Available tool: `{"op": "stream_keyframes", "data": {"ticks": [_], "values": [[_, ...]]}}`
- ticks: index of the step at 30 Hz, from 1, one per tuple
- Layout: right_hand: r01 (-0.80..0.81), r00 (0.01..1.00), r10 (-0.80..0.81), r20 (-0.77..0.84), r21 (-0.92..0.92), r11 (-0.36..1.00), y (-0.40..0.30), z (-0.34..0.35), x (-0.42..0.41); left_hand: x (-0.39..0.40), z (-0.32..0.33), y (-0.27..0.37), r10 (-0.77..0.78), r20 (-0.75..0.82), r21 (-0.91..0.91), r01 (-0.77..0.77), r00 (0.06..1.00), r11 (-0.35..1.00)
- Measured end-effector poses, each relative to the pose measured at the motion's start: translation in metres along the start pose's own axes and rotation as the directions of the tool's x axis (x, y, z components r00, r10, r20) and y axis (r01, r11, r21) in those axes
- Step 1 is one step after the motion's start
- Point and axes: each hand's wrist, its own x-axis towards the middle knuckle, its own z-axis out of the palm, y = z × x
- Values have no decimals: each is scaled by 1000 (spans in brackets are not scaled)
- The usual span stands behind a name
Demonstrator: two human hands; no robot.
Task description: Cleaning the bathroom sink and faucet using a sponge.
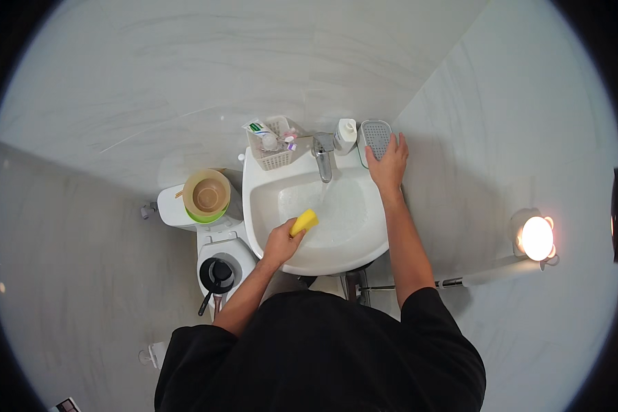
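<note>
My left hand (282,243) holds a yellow sponge (304,223) over the front left of the white washbasin (309,263). My right hand (389,164) is at the basin's back right corner, its thumb and fingers spread about a small container (377,135) with a grey perforated top. Whether the fingers press on that container or only hover by it does not show. Between the hands stands a chrome faucet (323,157). Water seems to run from its spout, and the basin's bottom looks wet.
A white bottle (345,135) stands between faucet and container. Left of the faucet, a plastic basket (275,160) holds a toothpaste tube (257,127) and toiletries. Stacked bowls (206,191) rest on the toilet tank (171,210); a black pan (206,275) lies on the toilet lid (244,257). A lamp (537,238) glows at right.
</note>
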Motion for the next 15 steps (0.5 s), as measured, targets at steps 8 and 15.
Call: {"op": "stream_keyframes", "data": {"ticks": [8,15], "values": [[104,994,-102,44,-57,993,-16,-15,-37,2,2,-5,-37,19,29,36,999,999],[-76,996,72,47,74,994,25,6,-18,4,9,-4,-36,30,41,35,999,999]]}}
